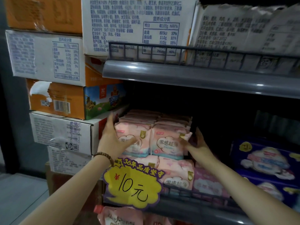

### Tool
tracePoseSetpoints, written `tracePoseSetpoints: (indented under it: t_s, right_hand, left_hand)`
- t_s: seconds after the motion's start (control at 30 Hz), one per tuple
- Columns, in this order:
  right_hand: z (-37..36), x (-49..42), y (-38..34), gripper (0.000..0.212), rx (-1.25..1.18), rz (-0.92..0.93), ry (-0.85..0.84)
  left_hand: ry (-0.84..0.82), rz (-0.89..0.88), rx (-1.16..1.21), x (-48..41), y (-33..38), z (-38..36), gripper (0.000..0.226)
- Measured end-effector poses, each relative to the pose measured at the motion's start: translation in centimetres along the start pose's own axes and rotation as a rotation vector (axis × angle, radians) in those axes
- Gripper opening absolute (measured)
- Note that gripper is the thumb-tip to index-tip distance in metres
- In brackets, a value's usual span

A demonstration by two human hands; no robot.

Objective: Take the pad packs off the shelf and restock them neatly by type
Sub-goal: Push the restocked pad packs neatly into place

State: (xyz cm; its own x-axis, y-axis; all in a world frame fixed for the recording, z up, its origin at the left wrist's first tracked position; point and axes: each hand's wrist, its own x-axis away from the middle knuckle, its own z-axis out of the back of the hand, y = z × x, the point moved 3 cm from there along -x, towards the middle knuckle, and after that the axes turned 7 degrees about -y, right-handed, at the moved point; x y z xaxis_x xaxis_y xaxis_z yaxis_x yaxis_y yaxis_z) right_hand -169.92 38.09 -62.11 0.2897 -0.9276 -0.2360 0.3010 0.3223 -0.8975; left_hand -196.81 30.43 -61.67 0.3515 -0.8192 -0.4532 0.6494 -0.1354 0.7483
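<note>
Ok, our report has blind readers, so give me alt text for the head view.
A person's left hand and right hand press the two sides of stacked pink pad packs on a grey shelf. A yellow price sign hangs below; blue packs lie right, cardboard boxes left.

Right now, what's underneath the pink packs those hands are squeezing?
Another row of pink packs, with a purple pack beside it. The yellow price sign covers the left part, so that is hidden.
</note>
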Motion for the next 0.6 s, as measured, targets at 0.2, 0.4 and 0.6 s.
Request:
tracePoseSetpoints:
  t_s: [0.2,0.4,0.6]
  right_hand:
    - [6.3,7.8,2.6,0.062,0.173,-0.023,0.031]
    - [8.5,13.4,7.2,0.061,0.247,-0.161,-0.066]
    - [6.1,13.2,7.9,0.071,0.370,-0.024,-0.042]
  left_hand:
    - [0.027,-0.401,-0.275,5.6,7.0,-2.8,0.077]
    - [-0.532,-0.513,-0.551,11.0,9.9,-12.9,0.066]
    - [-0.569,-0.341,-0.663,11.4,8.7,-17.4,0.066]
